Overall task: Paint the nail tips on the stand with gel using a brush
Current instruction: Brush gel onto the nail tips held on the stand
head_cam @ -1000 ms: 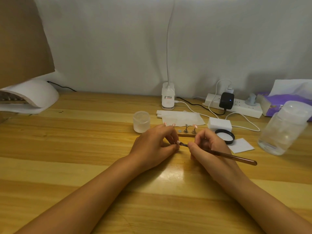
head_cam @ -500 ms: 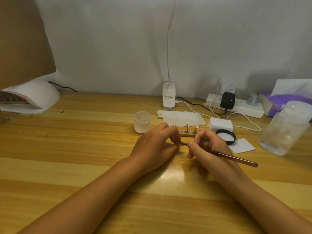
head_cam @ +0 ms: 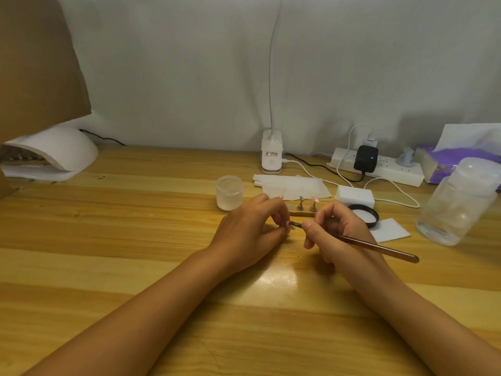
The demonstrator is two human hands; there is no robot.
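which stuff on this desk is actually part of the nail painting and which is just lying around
In use:
- slim brown-handled brush, gripped by the right hand
- small nail tip, pinched by the left hand
- small wooden stand with metal holders
- frosted round jar
- black-rimmed lid

Lying about:
- white power strip
- purple tissue pack
- clear plastic bottle
- white dome lamp

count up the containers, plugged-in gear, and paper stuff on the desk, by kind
Jars and bottles: 2 (frosted jar, clear bottle)
Lids: 1 (black lid)
Plugged-in gear: 3 (nail lamp, desk lamp, power strip)
Paper items: 3 (paper towel, white pad, tissue pack)
Total: 9
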